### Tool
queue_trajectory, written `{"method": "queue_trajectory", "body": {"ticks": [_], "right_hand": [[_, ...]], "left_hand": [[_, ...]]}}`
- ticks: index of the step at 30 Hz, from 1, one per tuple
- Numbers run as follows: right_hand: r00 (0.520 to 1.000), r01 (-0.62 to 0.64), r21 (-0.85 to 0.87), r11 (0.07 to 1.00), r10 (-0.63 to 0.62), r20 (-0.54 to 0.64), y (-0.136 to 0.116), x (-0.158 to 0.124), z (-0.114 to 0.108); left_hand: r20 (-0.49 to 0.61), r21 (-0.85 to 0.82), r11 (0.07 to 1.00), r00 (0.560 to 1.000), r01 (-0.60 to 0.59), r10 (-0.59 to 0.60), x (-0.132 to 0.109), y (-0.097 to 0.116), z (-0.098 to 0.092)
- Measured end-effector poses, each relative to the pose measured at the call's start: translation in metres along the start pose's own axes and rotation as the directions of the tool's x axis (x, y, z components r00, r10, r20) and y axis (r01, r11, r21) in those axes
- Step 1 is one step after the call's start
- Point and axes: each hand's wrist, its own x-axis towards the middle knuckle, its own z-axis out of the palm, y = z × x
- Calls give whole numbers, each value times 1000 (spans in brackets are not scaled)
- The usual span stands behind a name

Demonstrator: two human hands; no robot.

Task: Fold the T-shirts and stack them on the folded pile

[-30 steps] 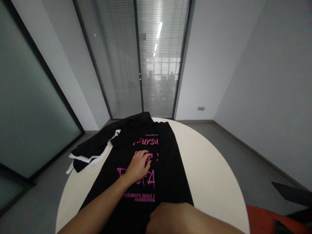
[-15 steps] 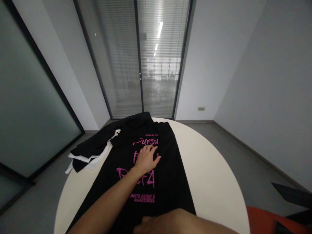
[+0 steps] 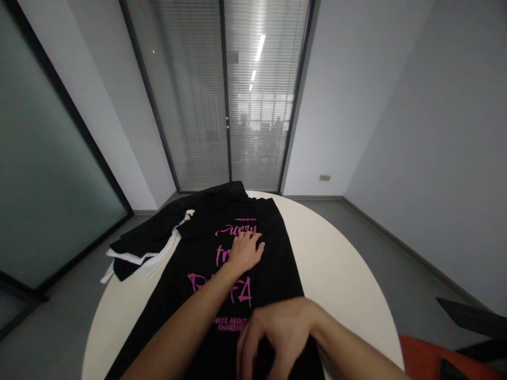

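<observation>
A black T-shirt (image 3: 273, 258) with pink lettering lies flat on a round white table (image 3: 340, 269), partly folded lengthwise. My left hand (image 3: 246, 250) rests palm down on the lettering in the shirt's middle, fingers stretched out. My right hand (image 3: 277, 331) is at the shirt's near end, fingers curled down onto the black cloth; whether they pinch it I cannot make out.
A pile of black and white garments (image 3: 146, 245) lies on the table's left far edge. Glass doors with blinds (image 3: 225, 100) stand behind the table. An orange seat (image 3: 431, 359) shows at the lower right. Grey floor surrounds the table.
My left hand slid up and to the right across the lettering. My right hand came up into view from the bottom edge, onto the shirt's near end.
</observation>
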Motion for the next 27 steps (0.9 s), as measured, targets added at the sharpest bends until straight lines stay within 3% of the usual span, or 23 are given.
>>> {"method": "queue_trajectory", "body": {"ticks": [2,3,4,6,9,11,14,18,23,27], "right_hand": [[961,-5,69,998,24,-274,-8,-29,-23],[858,3,108,994,53,-511,-6,-40,-33],[732,-12,109,994,83,-677,0,-48,-44],[438,-102,48,994,89,-895,20,-56,-64],[98,-331,46,943,83,-992,50,-56,-98],[-28,-503,98,859,98,-995,59,-54,-122],[-135,-731,183,657,123,-983,60,-52,-161],[-229,-816,271,511,144,-963,64,-42,-209],[-283,-858,328,394,170,-944,85,-26,-248],[-320,-856,358,374,164,-933,97,-22,-263]], "left_hand": [[-14,-5,1000,1000,-5,5,-1,0,5],[-12,-10,1000,1000,-17,17,-2,-2,7],[-10,-17,999,1000,-28,28,-3,-3,9],[-10,-32,999,999,-38,37,-5,-6,10],[-35,-43,999,999,-16,14,-3,-7,11],[-30,-34,999,1000,-4,3,-1,-6,12],[-15,-28,1000,1000,13,-14,0,-6,13],[-30,-50,999,999,13,-15,1,-7,13],[-40,-80,997,999,22,-25,4,-9,15],[-60,-112,993,998,21,-28,5,-10,17]]}}
